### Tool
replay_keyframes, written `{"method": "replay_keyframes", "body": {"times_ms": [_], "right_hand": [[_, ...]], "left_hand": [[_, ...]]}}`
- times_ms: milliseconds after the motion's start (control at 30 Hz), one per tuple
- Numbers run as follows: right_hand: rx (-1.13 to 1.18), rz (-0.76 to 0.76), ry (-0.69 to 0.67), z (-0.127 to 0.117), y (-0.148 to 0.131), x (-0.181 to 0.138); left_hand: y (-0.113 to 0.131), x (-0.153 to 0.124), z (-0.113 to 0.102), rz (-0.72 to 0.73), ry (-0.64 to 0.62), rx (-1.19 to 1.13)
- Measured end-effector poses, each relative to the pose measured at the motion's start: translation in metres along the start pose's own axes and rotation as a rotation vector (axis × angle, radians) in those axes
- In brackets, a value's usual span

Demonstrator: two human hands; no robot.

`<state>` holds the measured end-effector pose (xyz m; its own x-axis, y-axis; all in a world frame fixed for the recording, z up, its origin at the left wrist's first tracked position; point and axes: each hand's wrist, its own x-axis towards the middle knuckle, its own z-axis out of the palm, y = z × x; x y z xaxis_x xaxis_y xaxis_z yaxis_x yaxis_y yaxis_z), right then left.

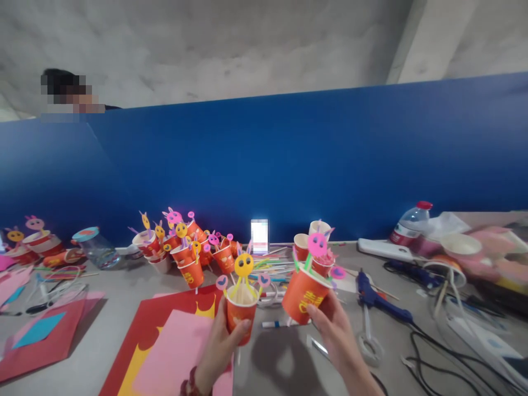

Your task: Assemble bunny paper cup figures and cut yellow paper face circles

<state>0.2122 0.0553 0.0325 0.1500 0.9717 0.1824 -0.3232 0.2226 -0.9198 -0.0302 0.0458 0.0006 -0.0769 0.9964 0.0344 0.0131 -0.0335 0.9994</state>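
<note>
My left hand [220, 344] is wrapped round an orange paper cup [240, 315] with a yellow round-faced figure on sticks rising from it. My right hand [336, 330] grips a second orange cup [304, 297], tilted to the left, topped with a pink round face and green stems. Both cups are held above the grey table [280, 357], a little apart from each other. Below my left hand lies a red sheet with a pink and yellow sheet [173, 352] on it.
A cluster of several finished orange cup figures [185, 253] stands behind, more at the far left [28, 242]. A blue glue gun [377, 297], cables, scissors [367, 335], straws, a water bottle [410, 223] and a blue partition [289, 165] surround the spot. Another person's head shows behind the partition.
</note>
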Motion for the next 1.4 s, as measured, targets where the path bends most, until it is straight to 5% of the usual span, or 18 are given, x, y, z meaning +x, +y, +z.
{"method": "replay_keyframes", "body": {"times_ms": [167, 333, 667, 1400], "right_hand": [[0.0, -0.13, -0.027, 0.023, -0.033, 0.003], [-0.074, -0.206, -0.114, 0.042, -0.018, 0.008], [-0.068, -0.144, -0.175, 0.042, -0.017, 0.002], [-0.211, -0.255, -0.153, 0.032, -0.011, 0.002]], "left_hand": [[0.007, -0.008, 0.018, 0.124, -0.147, 0.057], [0.014, -0.011, 0.027, 0.202, -0.151, 0.126], [0.023, -0.014, 0.029, 0.267, -0.142, 0.223], [0.032, -0.012, 0.028, 0.41, -0.213, 0.433]]}}
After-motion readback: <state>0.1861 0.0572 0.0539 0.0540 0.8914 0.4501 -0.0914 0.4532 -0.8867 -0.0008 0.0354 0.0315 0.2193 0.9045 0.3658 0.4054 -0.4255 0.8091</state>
